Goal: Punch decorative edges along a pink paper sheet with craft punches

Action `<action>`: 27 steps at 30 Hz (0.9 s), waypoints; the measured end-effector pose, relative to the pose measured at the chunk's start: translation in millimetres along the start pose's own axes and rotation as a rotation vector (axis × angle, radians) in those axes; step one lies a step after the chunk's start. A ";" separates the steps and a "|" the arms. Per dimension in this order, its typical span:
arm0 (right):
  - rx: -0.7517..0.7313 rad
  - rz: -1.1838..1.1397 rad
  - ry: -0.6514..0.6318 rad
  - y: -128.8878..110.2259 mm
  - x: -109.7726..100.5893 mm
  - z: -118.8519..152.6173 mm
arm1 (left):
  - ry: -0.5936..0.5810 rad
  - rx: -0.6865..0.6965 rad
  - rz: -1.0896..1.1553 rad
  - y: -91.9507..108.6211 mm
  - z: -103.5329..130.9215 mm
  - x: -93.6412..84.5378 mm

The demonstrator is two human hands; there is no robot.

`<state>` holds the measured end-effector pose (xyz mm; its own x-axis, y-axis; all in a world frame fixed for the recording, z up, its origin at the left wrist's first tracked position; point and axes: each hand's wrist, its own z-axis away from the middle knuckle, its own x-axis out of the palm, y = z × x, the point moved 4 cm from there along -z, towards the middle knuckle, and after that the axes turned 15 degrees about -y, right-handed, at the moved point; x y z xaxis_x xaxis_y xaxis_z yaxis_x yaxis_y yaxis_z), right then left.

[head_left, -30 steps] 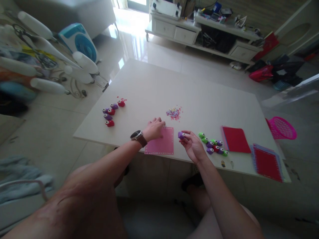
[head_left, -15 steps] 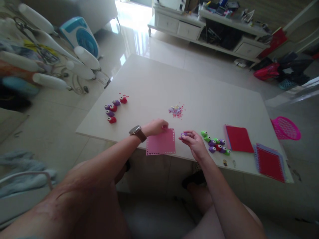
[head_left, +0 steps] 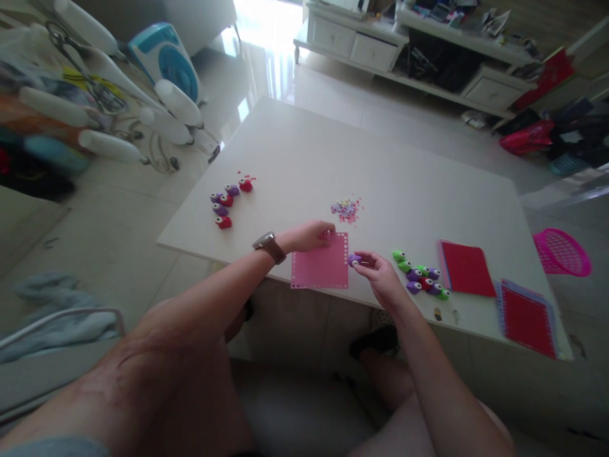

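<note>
A pink sheet of paper lies at the near edge of the table, with small punched holes along its borders. My left hand, a brown-strapped watch on its wrist, lies over the sheet's upper edge. Its fingers are curled; what is between them is hidden. Just beside the sheet's right border, my right hand grips a purple craft punch between thumb and fingers. Beyond the sheet is a small heap of punched paper bits.
Several green, purple and red punches stand right of my right hand, others at the table's left. Red-topped paper stacks lie at the right end. A pink basket stands beyond the table's right edge.
The purple punch in my right hand has come nearer to the sheet's right border. The sheet has shifted slightly away from me, with my left hand still over its upper edge.
</note>
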<state>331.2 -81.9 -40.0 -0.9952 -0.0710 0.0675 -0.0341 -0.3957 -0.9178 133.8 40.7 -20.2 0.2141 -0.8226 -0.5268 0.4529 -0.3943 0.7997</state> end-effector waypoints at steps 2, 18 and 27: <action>-0.002 -0.003 0.013 1.0 -1.0 -0.7 | 0.004 -0.002 -0.003 -0.9 -0.3 -0.1; 0.018 -0.024 -0.010 -1.1 0.1 0.6 | 0.006 -0.038 -0.068 -0.5 -0.7 -1.1; 0.019 0.014 -0.005 -1.1 0.8 1.3 | 0.003 -0.041 -0.050 3.2 0.8 -1.3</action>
<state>330.6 -82.7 -38.3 -0.9951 -0.0814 0.0563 -0.0179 -0.4116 -0.9112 134.3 40.1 -16.7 0.1935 -0.8010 -0.5665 0.4978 -0.4174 0.7602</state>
